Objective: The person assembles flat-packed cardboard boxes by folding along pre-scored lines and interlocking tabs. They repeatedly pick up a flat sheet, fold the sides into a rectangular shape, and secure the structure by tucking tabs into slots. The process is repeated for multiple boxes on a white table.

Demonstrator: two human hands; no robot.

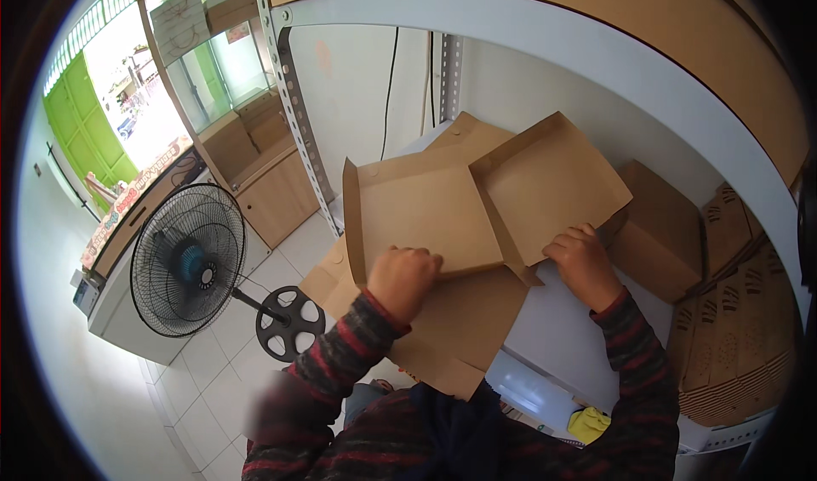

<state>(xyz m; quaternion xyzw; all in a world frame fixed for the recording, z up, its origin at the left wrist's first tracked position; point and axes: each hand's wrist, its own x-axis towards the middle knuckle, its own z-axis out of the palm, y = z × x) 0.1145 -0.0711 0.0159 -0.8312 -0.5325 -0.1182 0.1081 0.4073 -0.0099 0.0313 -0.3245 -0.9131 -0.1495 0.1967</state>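
Note:
A brown cardboard box [425, 200] lies opened out before me, its tray and lid side by side with their walls folded up. My left hand [405, 282] is closed over the near edge of the left half, fingers curled inward. At the near wall of the right half [557, 187], my right hand [584, 264] grips the edge with bent fingers. Beneath the box lies another flat cardboard piece [464, 328], one flap reaching toward my body. More flat cardboard [468, 130] shows behind the box.
The cardboard rests on a white shelf [557, 332] of a metal rack. Stacked folded cartons [723, 345] and a closed box [655, 226] stand at the right. A pedestal fan [189, 260] is on the left. A shelf beam [545, 13] crosses overhead. A yellow cloth [589, 425] lies below.

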